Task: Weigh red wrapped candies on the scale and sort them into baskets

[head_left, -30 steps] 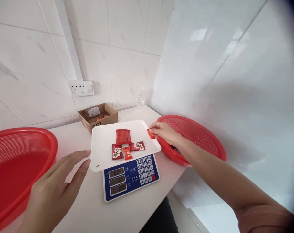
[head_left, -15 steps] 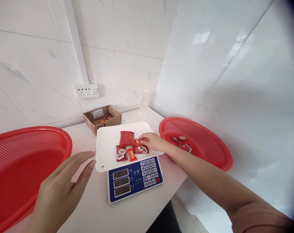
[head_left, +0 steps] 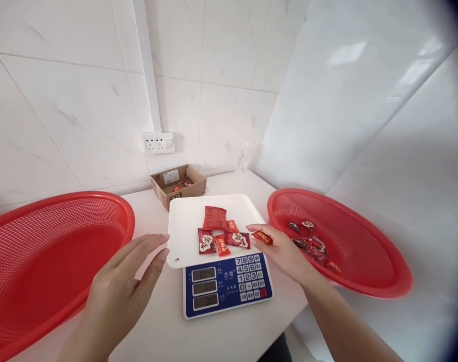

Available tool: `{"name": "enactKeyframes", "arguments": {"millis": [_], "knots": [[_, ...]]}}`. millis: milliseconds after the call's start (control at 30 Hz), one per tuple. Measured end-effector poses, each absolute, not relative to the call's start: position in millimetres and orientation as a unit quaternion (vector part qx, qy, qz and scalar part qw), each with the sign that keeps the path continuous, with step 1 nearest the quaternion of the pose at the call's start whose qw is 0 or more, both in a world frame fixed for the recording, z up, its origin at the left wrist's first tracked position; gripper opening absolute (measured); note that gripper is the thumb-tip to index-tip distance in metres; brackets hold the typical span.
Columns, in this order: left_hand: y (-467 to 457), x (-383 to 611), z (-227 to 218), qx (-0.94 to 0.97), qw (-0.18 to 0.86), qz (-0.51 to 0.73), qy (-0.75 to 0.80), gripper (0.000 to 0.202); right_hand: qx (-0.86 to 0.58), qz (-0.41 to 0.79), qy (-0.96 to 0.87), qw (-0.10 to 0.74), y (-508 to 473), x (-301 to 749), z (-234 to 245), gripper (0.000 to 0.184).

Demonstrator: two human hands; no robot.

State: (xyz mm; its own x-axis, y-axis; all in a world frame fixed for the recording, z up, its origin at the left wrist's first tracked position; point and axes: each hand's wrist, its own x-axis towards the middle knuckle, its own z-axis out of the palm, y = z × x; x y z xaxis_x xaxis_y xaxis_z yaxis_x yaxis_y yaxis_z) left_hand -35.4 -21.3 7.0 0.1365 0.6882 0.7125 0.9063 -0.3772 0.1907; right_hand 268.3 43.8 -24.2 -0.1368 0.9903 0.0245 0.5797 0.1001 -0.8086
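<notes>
A blue scale (head_left: 229, 284) with a white weighing tray (head_left: 187, 226) stands on the white counter. Several red snack packets (head_left: 221, 232) lie on the tray. My right hand (head_left: 282, 249) hovers at the tray's right edge, with one small red packet (head_left: 262, 237) resting on its fingers. My left hand (head_left: 119, 296) is open, fingers stretched out, just left of the tray and touching nothing. The red basket (head_left: 368, 279) on the right holds several more packets (head_left: 312, 244).
A large red mesh basket (head_left: 55, 256) sits at the left. A small cardboard box (head_left: 178, 183) with packets stands behind the scale near the tiled wall, below a wall socket (head_left: 159, 143). A clear bottle (head_left: 243, 163) stands in the corner.
My right hand set a packet down among those on the tray, then drew back to the tray's right edge with another small packet. The view shifted left. My left hand stayed open.
</notes>
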Motion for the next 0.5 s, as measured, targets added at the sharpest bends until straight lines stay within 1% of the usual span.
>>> {"name": "enactKeyframes", "arguments": {"millis": [67, 133, 267, 333, 433, 500], "knots": [[-22.1, -35.7, 7.2, -0.740, 0.148, -0.374, -0.539, 0.019, -0.574, 0.388, -0.647, 0.318, 29.4, 271.1, -27.1, 0.036], [-24.0, -36.1, 8.2, -0.738, 0.151, -0.373, -0.542, 0.018, -0.572, 0.409, -0.624, 0.341, 17.2, 275.8, -29.2, 0.038], [-28.7, -34.3, 12.2, -0.723, 0.142, -0.375, -0.563, 0.018, -0.606, 0.348, -0.591, 0.403, 1.0, 290.5, -28.8, 0.038], [-30.2, -31.8, 13.9, -0.712, 0.131, -0.379, -0.577, 0.018, -0.608, 0.312, -0.565, 0.462, -4.2, 297.6, -26.4, 0.036], [-31.1, -28.1, 14.8, -0.706, 0.106, -0.371, -0.593, 0.020, -0.583, 0.296, -0.508, 0.560, -9.6, 304.9, -21.6, 0.033], [-31.2, -26.7, 14.4, -0.704, 0.094, -0.364, -0.603, 0.022, -0.577, 0.285, -0.477, 0.598, -11.9, 308.2, -19.1, 0.030]]}}
